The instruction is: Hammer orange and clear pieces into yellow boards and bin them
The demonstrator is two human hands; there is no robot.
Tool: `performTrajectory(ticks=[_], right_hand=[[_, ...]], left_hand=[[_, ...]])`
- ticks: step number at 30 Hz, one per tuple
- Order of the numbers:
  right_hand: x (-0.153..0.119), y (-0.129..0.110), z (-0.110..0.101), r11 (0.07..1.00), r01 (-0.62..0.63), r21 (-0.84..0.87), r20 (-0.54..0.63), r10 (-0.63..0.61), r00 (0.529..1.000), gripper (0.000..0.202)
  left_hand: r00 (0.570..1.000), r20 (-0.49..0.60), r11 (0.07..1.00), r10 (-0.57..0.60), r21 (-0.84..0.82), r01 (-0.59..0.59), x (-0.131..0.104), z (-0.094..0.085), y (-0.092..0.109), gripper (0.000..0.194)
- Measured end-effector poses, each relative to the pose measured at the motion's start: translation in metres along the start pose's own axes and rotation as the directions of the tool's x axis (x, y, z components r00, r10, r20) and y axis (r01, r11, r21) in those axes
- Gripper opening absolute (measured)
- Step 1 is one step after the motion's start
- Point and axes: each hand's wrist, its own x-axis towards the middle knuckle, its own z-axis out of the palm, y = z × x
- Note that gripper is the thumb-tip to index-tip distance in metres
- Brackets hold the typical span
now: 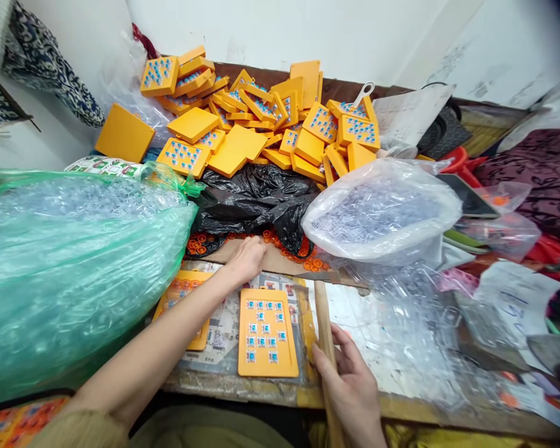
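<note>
My left hand (249, 258) reaches across to the loose orange rings (284, 249) at the black bag's edge. Its fingers are curled in, and whatever they pinch is hidden. In my right hand (354, 379) is a flat wooden stick (325, 317), held upright between thumb and fingers. Between my hands a yellow-orange plastic board (267, 370) lies flat, with several small blue-centred clear pieces set in its face. Partly behind my left forearm is another such board (200, 339), which carries orange pieces.
Many yellow boards (233, 149) are heaped at the back. A black plastic bag (256, 199) lies before them. A green bag (84, 280) of clear parts bulges on the left. An open white bag (382, 211) of clear pieces stands right, with loose clear parts (410, 330) below it.
</note>
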Motion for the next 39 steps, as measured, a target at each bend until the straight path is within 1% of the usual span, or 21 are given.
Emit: performTrajectory(ticks=[3, 4, 6, 8, 10, 12, 14, 16, 18, 19, 20, 22, 24, 25, 26, 27, 29, 31, 33, 36, 39], right_hand=[[-0.013, -0.006, -0.003, 0.991, 0.053, -0.121, 0.015, -0.052, 0.999, 0.044], [-0.018, -0.008, -0.003, 0.978, 0.098, -0.185, 0.027, -0.095, 0.995, 0.042], [-0.025, -0.012, -0.002, 0.933, 0.218, -0.286, 0.073, -0.205, 0.976, 0.037], [-0.03, -0.017, 0.002, 0.889, 0.335, -0.312, 0.122, -0.312, 0.942, 0.035], [-0.033, -0.022, 0.008, 0.86, 0.417, -0.293, 0.158, -0.387, 0.908, 0.038], [-0.033, -0.027, 0.012, 0.831, 0.48, -0.282, 0.201, -0.438, 0.876, 0.045], [-0.032, -0.028, 0.012, 0.798, 0.524, -0.299, 0.258, -0.461, 0.849, 0.049], [-0.029, -0.027, 0.009, 0.771, 0.55, -0.321, 0.35, -0.443, 0.825, 0.051], [-0.025, -0.024, 0.004, 0.775, 0.543, -0.323, 0.423, -0.395, 0.816, 0.052], [-0.024, -0.022, 0.002, 0.792, 0.52, -0.319, 0.424, -0.372, 0.826, 0.051], [-0.022, -0.021, 0.0, 0.82, 0.48, -0.312, 0.399, -0.345, 0.849, 0.049], [-0.019, -0.017, -0.003, 0.892, 0.355, -0.281, 0.275, -0.28, 0.92, 0.042], [-0.015, -0.013, -0.001, 0.958, 0.201, -0.202, 0.111, -0.182, 0.977, 0.041], [-0.014, -0.011, 0.001, 0.982, 0.124, -0.145, 0.05, -0.118, 0.992, 0.044], [-0.013, -0.011, 0.003, 0.995, 0.057, -0.083, 0.011, -0.057, 0.998, 0.049], [-0.012, -0.01, 0.006, 1.0, 0.001, -0.024, -0.014, -0.001, 1.0, 0.054], [-0.01, -0.011, 0.011, 0.994, -0.079, 0.072, -0.029, 0.081, 0.996, 0.061], [-0.009, -0.012, 0.014, 0.986, -0.103, 0.133, -0.05, 0.11, 0.993, 0.065], [-0.007, -0.012, 0.013, 0.981, -0.109, 0.162, -0.054, 0.119, 0.991, 0.068], [-0.006, -0.012, 0.011, 0.977, -0.115, 0.18, -0.033, 0.123, 0.992, 0.072], [-0.006, -0.013, 0.012, 0.977, -0.108, 0.182, -0.039, 0.117, 0.992, 0.07]], left_hand=[[0.997, -0.046, 0.997, 0.057, -0.056, -0.06, -0.044, -0.008, 0.009, 0.043], [0.994, -0.082, 0.99, 0.077, -0.113, -0.086, -0.061, -0.008, 0.012, 0.045], [0.99, -0.114, 0.973, 0.082, -0.205, -0.104, -0.089, -0.005, 0.015, 0.049], [0.989, -0.129, 0.963, 0.066, -0.253, -0.098, -0.107, 0.003, 0.016, 0.05], [0.989, -0.141, 0.961, 0.052, -0.262, -0.088, -0.113, 0.01, 0.016, 0.052], [0.987, -0.156, 0.963, 0.048, -0.255, -0.087, -0.113, 0.015, 0.015, 0.054], [0.984, -0.174, 0.964, 0.041, -0.252, -0.085, -0.111, 0.019, 0.014, 0.056], [0.98, -0.195, 0.96, 0.024, -0.268, -0.077, -0.112, 0.022, 0.014, 0.057], [0.98, -0.2, 0.951, -0.007, -0.305, -0.056, -0.114, 0.022, 0.012, 0.058], [0.982, -0.19, 0.944, -0.021, -0.328, -0.043, -0.115, 0.021, 0.012, 0.059], [0.984, -0.172, 0.937, -0.036, -0.349, -0.027, -0.115, 0.018, 0.011, 0.06], [0.99, -0.133, 0.942, -0.052, -0.335, 0.004, -0.108, 0.008, 0.01, 0.055], [0.992, -0.11, 0.972, -0.056, -0.232, 0.029, -0.089, -0.006, 0.007, 0.039], [0.993, -0.106, 0.988, -0.057, -0.15, 0.04, -0.076, -0.012, 0.005, 0.029], [0.992, -0.11, 0.993, -0.068, -0.104, 0.056, -0.06, -0.017, 0.003, 0.024], [0.991, -0.111, 0.995, -0.077, -0.079, 0.068, -0.044, -0.021, 0.001, 0.024], [0.991, -0.085, 0.995, -0.099, -0.038, 0.096, -0.013, -0.022, -0.005, 0.023], [0.99, -0.053, 0.992, -0.127, 0.001, 0.128, 0.011, -0.019, -0.011, 0.019], [0.987, -0.03, 0.986, -0.16, 0.028, 0.161, 0.025, -0.013, -0.014, 0.013], [0.982, 0.028, 0.983, -0.185, 0.026, 0.184, 0.03, -0.007, -0.014, 0.022], [0.982, 0.094, 0.986, -0.162, -0.01, 0.164, 0.027, -0.003, -0.011, 0.021]])
